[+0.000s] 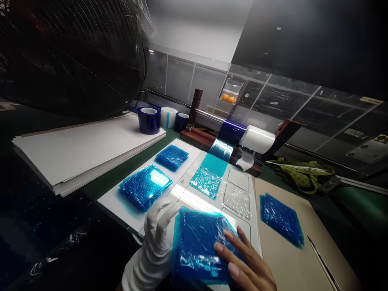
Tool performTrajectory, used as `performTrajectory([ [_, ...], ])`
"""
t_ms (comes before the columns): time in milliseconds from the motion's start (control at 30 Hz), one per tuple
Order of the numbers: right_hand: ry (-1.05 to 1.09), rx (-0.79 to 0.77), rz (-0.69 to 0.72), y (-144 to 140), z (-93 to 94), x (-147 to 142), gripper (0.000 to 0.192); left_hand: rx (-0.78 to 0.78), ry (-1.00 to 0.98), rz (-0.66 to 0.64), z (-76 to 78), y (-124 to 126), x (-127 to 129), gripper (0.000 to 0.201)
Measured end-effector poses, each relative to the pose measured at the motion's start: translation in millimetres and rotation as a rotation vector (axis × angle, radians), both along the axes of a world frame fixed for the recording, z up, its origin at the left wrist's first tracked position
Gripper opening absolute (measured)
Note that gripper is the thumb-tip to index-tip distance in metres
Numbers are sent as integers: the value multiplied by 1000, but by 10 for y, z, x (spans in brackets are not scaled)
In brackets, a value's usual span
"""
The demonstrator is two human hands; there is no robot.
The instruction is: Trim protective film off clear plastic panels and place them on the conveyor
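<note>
A wire-guarded fan (75,52) fills the upper left. The green bench (109,178) carries everything below. Along its left side lies a stack of white sheets (79,149). A brown board (281,182) covers the right part of the bench. The white board (184,190) to its left bears outlined rounded rectangles along its right edge. At the bench's far edge stands a wooden roll stand (200,137), its bar carrying a blue film roll (233,128) and a white roll (259,139); blue film runs down from it onto the white board. A green dotted pouch (300,173) lies near the bench's far right corner.

The held stack of blue film sheets (200,238) is raised over the white board's near edge, tilted. The gloved left hand (159,238) grips its left edge. The bare right hand (250,262) rests fingers on its right part; whether it grips as well, I cannot tell.

Two more blue stacks (145,188) lie by the white board's left edge, another blue stack (281,218) on the brown board. Tape rolls (149,121) sit by the white sheets' far right corner. Smallest, slim tweezers (323,260) lie near the brown board's right edge.
</note>
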State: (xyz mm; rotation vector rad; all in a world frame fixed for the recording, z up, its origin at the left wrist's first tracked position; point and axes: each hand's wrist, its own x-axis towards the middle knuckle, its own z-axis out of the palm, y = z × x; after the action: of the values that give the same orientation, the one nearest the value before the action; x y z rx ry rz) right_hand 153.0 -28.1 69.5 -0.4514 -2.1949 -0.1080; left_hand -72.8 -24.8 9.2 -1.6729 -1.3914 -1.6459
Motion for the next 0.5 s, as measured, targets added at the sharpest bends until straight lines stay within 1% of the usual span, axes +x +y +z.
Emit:
performTrajectory([
  [67, -15, -90, -19, -65, -87, -8, 63, -49, 8, 16, -128, -45, -7, 35],
  [167, -58, -197, -50, -117, -237, -46, 63, -121, 49, 48, -321, -197, -36, 33],
  [200, -80, -228, -66, -117, -285, -62, 62, -131, 68, 56, -380, -253, -32, 36],
  [267, -125, -287, -101, -99, -358, -87, 62, -174, 58, 37, -474, -357, 15, 53],
  [333, -162, -339, -122, -82, -382, -93, 62, -256, -26, -9, -521, -441, 108, 71],
  [367, -175, -359, -128, -80, -373, -86, 61, -296, -80, -34, -527, -473, 163, 73],
  [433, -202, -393, -149, -86, -320, -52, 58, -341, -154, -52, -515, -518, 259, 69],
  [500, -234, -428, -176, -90, -242, 6, 56, -364, -125, -29, -498, -536, 310, 66],
])
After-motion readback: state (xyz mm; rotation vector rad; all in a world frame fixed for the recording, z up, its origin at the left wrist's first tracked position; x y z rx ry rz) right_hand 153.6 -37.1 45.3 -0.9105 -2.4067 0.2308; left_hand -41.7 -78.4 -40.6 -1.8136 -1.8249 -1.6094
